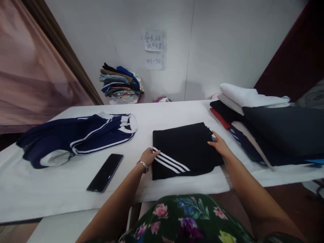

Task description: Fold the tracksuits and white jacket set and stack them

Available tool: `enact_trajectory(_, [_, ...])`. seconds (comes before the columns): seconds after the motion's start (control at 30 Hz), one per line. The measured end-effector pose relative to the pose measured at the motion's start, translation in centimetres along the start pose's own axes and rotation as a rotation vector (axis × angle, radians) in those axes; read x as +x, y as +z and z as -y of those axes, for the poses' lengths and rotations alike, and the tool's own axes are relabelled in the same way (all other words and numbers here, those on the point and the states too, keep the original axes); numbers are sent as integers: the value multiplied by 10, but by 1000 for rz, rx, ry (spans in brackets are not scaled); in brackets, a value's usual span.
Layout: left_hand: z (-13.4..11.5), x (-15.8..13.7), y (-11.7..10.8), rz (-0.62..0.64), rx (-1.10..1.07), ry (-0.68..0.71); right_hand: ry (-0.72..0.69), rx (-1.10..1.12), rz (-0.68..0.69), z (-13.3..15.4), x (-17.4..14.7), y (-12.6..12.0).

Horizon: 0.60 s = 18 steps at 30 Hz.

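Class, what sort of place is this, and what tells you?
Probably an indoor workspace for handling clothes: a folded black garment lies on a white-covered table, stacked clothes sit at its right end, and handwritten notes hang on the wall.

Lower wall paper (155,62): "45-50"; upper sheet (152,42): apparently "叠长袖".

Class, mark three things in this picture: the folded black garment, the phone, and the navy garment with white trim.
Folded black garment (186,146): head view, plain fabric above the stripes.
Phone (105,172): head view, dark screen.
Navy garment (81,130): head view, navy fabric.
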State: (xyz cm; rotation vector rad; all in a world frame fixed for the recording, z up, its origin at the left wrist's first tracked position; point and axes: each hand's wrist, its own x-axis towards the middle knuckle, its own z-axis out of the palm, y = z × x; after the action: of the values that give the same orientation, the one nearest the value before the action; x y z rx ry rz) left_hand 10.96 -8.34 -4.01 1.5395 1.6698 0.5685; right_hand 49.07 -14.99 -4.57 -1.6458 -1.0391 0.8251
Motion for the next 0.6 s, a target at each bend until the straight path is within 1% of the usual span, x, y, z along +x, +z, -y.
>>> enact_trajectory(0.07, [-2, -3, 1, 52, 20, -9, 18, -126, 24, -1, 4, -10])
enact_trajectory(0.1, [-4, -3, -1, 66, 40, -19, 21, -232, 32, -1, 5, -14])
enact_trajectory(0.13, [-7, -1, -4, 62, 70, -24, 13, -362, 29, 1, 6, -16])
enact_trajectory(0.2, [-16, 4, -10, -23, 164, 17, -57, -646, -10, 11, 6, -15])
enact_trajectory(0.27, [-30, 12, -11, -168, 281, 134, -201, -854, -35, 28, 6, -4])
enact_trajectory(0.3, [-37, 17, -9, -224, 337, 212, -285, -911, -28, 38, 6, 6])
enact_trajectory(0.33, [-44, 22, -4, -253, 390, 293, -361, -944, -5, 48, 6, 17])
enact_trajectory(0.37, [-51, 27, 3, -255, 445, 367, -419, -962, 33, 57, 7, 30])
enact_trajectory(0.43, [-61, 35, 20, -219, 575, 465, -492, -984, 121, 71, 13, 56])
enact_trajectory(0.5, [-65, 43, 37, -154, 700, 469, -505, -1022, 177, 75, 25, 73])
enact_trajectory(0.53, [-65, 46, 43, -111, 744, 440, -476, -1053, 181, 73, 32, 77])
enact_trajectory(0.6, [-62, 49, 51, -15, 787, 384, -338, -1109, 168, 61, 48, 76])
